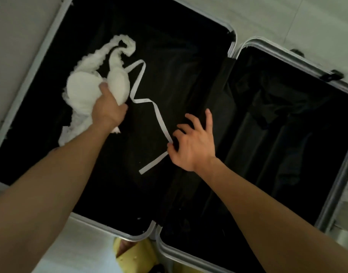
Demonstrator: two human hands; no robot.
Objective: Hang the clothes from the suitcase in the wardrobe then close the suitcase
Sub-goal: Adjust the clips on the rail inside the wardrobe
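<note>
Hands in an open suitcase
The left hand grips a fluffy white garment in the black-lined left half; the right hand pinches its flat white strap near the hinge

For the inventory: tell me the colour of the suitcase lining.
Black lining, inside a silver-grey suitcase frame; the head view shows it best.

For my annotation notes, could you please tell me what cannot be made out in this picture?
Head view: the left hand and forearm cover part of the white fluffy garment.
The right hand covers its contact with the white strap: pinch or touch, unclear.
In the right half of the suitcase, dark shapes blend into the black lining.
Yellow object: cut off by the bottom edge.
</note>
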